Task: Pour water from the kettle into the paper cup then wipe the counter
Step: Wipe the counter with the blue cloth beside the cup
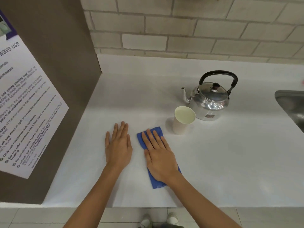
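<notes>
Blue cloth [157,155] lies under the flat, spread right hand [160,156], just left of the cup [183,120]; cup possibly touches the kettle [209,99]. Left hand [118,145] rests open, palm down, on the bench [230,153].

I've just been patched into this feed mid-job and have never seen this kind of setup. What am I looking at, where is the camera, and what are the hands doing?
There is no machine here: a person works with two bare hands. The single picture comes from a wide-angle camera worn on the person's head, looking forward and down, so the arms enter from the bottom edge.

The surface is a white counter against a brick wall. On it stand a metal kettle with a black handle and, just in front of it, an upright paper cup. I cannot tell whether the cup holds water. The edge of a steel sink shows at far right, and a printed notice hangs on the brown panel at left.

The right hand lies flat on a folded blue cloth, pressing it to the counter. The left hand rests flat and empty beside it.
</notes>
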Tool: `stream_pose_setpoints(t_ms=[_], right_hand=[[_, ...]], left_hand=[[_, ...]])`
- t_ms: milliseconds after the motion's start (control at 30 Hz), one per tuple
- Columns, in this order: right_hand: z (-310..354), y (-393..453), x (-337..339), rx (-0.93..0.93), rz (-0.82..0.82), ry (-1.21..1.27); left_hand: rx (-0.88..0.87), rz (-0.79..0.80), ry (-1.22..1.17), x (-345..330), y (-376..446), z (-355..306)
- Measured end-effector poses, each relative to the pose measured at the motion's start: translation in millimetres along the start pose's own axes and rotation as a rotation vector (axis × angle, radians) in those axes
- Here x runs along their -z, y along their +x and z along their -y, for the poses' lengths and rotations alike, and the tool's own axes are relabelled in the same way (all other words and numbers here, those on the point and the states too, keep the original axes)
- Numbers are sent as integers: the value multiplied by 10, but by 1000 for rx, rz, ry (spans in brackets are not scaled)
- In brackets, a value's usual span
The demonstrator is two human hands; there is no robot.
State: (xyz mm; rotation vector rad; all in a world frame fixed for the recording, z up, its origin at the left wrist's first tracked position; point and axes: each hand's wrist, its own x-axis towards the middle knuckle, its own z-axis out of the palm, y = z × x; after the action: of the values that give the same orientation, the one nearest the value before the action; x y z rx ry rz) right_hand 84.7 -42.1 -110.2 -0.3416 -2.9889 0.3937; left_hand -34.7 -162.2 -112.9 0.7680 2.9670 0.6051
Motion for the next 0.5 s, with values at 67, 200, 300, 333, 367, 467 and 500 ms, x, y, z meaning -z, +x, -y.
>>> stream_pose_setpoints(t_ms=[67,200,300,333,367,467,500], right_hand=[[-139,-143,41,-38,-6,-20],[-69,153,56,-132,9,-42],[64,191,44,-85,28,-19],[74,86,41,-38,37,-22],[57,-60,41,5,45,-22],[-152,-517,96,16,45,18],[-247,-583,118,-1,43,20]], left_hand=[[-21,5,-17,-25,-138,-84],[-35,16,-14,-37,-328,-102],[-40,25,-10,-29,-362,-85],[-42,28,-9,-30,-365,-86],[-42,29,-8,-28,-365,-87],[-27,15,-2,-31,-368,-107],[-16,11,-3,-35,-371,-124]])
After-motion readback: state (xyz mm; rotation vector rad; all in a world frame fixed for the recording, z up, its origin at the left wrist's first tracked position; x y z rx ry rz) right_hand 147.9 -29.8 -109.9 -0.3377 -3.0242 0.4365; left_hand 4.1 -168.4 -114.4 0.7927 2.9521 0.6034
